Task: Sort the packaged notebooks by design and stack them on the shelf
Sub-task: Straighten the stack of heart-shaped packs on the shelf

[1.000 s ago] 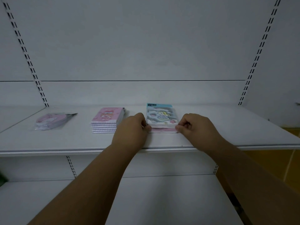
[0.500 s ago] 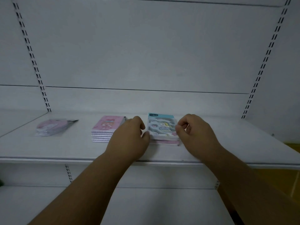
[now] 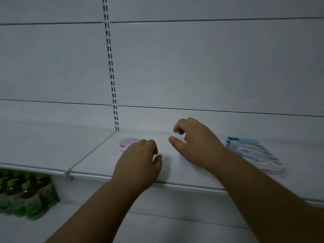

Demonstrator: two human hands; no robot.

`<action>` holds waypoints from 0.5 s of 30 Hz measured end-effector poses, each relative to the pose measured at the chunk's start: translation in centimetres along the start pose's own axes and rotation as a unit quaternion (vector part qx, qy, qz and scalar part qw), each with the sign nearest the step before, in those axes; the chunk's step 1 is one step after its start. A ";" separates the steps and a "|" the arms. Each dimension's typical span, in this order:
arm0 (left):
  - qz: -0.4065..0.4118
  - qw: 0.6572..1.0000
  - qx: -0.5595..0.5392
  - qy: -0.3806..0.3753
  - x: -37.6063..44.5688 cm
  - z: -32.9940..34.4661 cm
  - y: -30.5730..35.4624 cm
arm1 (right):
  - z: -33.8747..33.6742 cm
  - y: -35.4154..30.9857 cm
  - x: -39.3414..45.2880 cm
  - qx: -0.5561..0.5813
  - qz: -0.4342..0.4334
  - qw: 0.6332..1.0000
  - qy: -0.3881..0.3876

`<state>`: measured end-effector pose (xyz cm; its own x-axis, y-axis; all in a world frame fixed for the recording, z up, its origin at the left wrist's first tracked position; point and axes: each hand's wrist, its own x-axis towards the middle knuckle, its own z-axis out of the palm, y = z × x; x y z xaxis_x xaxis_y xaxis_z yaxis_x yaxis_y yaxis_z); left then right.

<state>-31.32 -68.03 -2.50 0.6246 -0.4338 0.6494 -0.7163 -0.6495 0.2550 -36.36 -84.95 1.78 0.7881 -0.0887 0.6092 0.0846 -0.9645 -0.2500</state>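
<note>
The stack of blue-and-white cloud-design notebooks (image 3: 254,154) lies on the white shelf (image 3: 98,158) at the right, free of both hands. My right hand (image 3: 194,142) hovers over the pink notebook stack (image 3: 185,163), hiding most of it; its fingers are loosely curled and hold nothing. To the left, my left hand (image 3: 140,162) hangs over the shelf with curled fingers, also holding nothing. Behind it lies a round pink packaged item (image 3: 127,142), partly hidden. The picture is blurred by motion.
A slotted upright (image 3: 111,67) runs down the white back wall. Below left, on the lower shelf, stand several bottles with green caps (image 3: 26,195). A second shelf board adjoins at the left.
Both hands have let go of the cloud-design stack and moved left along the shelf. The view has swung left, so that stack now sits at the right.
</note>
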 end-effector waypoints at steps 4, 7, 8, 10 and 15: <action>0.017 0.999 0.022 -0.020 0.6 -1.5 -6.7 | 4.0 -4.2 2.2 -0.014 0.034 0.999 -0.026; -0.003 0.998 0.043 -0.035 1.3 -2.0 -10.8 | 6.3 -5.7 2.7 -0.019 0.060 0.997 -0.050; -0.014 0.997 0.059 -0.046 1.5 -1.9 -11.9 | 7.0 -6.0 2.6 -0.022 0.070 0.995 -0.063; -0.043 0.992 0.088 -0.074 1.8 -1.5 -13.8 | 8.3 -6.5 2.3 -0.030 0.090 0.992 -0.088; -0.060 0.987 0.099 -0.113 1.9 -0.6 -15.6 | 10.3 -7.3 1.8 -0.069 0.141 0.981 -0.110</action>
<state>-19.14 -58.32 -4.79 0.7703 -0.4610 0.4406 -0.5729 -0.8037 0.1608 -29.31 -75.54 -3.09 0.8823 -0.3159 0.3490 -0.2276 -0.9353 -0.2711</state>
